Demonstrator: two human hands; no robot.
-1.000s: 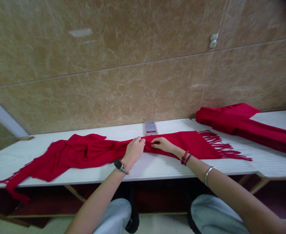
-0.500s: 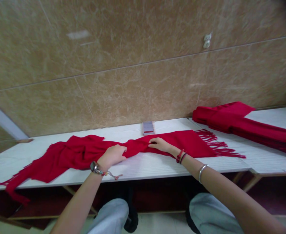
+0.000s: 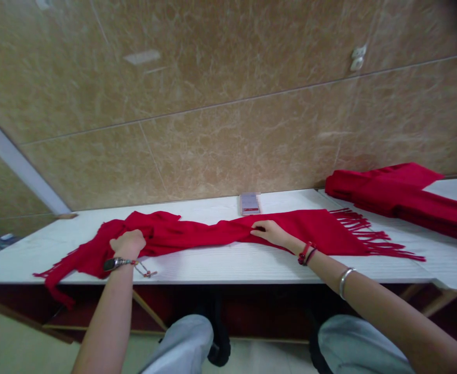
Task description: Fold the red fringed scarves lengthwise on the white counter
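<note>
The left grip [image 3: 129,243] and right grip [image 3: 274,233] touch a red scarf [image 3: 209,235].

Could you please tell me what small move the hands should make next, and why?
I would probably have the left hand spread the left part of the red scarf flatter while the right hand steadies its middle: that left part lies bunched, partly hanging over the white tabletop's front edge, whereas the right part lies mostly flat.

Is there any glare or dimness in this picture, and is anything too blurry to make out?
In the head view, a pale glare patch marks the wall; the upper-right corner darkens; the phone-like item is too soft to read; the near scarf shows shaded folds.
</note>
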